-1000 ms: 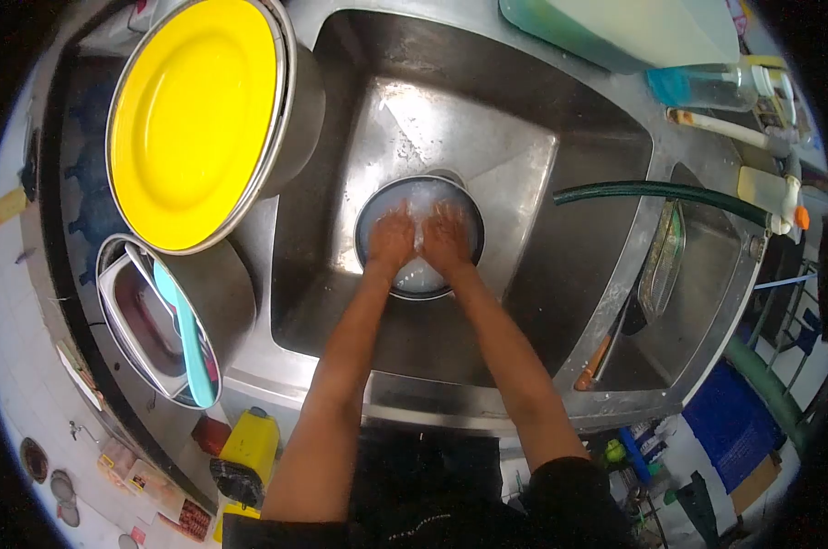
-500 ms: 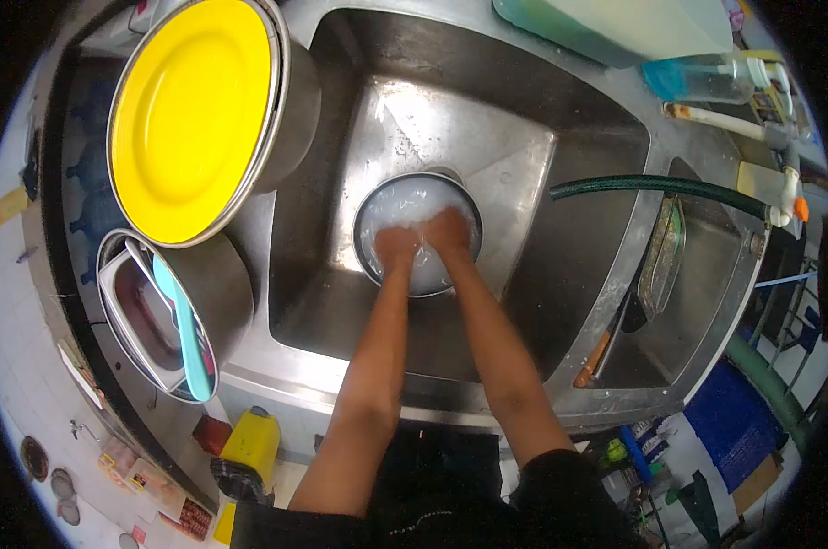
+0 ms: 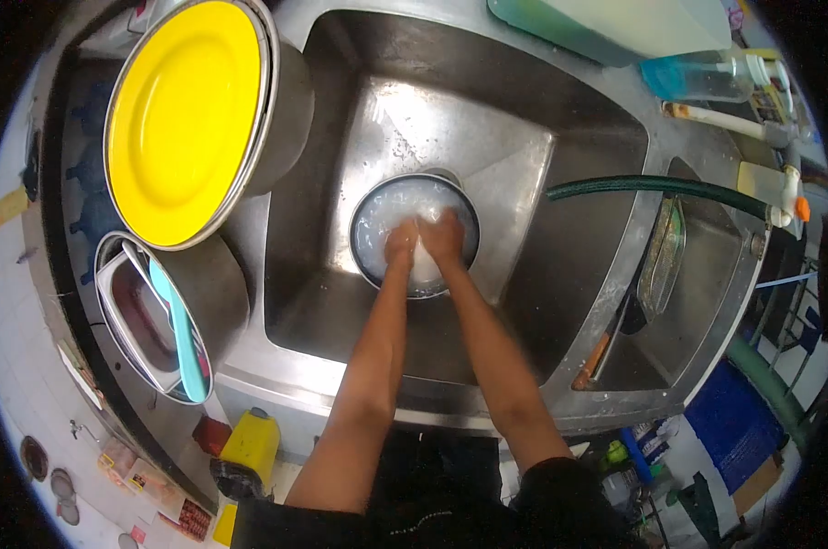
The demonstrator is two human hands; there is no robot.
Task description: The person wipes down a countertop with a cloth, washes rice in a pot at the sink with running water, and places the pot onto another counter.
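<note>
Bare left hand (image 3: 399, 243) and right hand (image 3: 443, 236) side by side, dipped in cloudy whitish water (image 3: 382, 209), tbh can't tell how open or if gripping anything. Round grey metal pot (image 3: 352, 240) holds water, sits mid rectangular stainless sink (image 3: 496, 151). Dark green hose (image 3: 652, 184) over right side. Round yellow plate (image 3: 185, 123) far left.

Steel counter (image 3: 290, 371) is framing deep sink (image 3: 496, 137); smaller basin (image 3: 711, 274) is lying at its right. Light is glaring white off sink bottom. Pale tiles (image 3: 16, 284) are covering far left, floor or wall hard to tell. Dark ledge (image 3: 52, 274) is curving between tiles and counter. White pipe (image 3: 792, 188) with orange-handled tap (image 3: 802, 209) is running at right. Metal rack (image 3: 795, 352) is standing beyond counter's right end, dim.
</note>
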